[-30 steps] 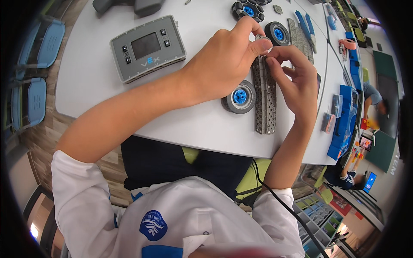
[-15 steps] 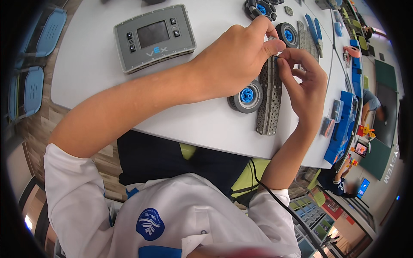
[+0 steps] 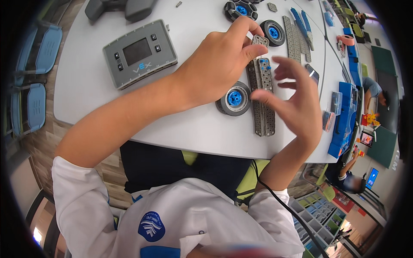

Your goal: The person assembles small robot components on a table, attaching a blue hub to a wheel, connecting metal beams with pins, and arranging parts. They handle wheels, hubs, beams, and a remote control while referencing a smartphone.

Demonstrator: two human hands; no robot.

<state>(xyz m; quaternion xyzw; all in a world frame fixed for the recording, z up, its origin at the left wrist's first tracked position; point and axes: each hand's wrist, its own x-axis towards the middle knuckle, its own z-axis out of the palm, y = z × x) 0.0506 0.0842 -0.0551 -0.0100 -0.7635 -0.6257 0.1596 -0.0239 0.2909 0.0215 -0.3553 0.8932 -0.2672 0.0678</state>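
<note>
Grey perforated beams [image 3: 269,120], blue pins [image 3: 263,61] at far end, pinched plate [image 3: 260,40]

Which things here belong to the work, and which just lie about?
Apparently in use:
small grey plate, in the left hand
grey perforated beams with blue pins, by the right hand

Seemingly lying about:
grey box with screen
blue-hubbed wheels
blue-handled tool
</note>
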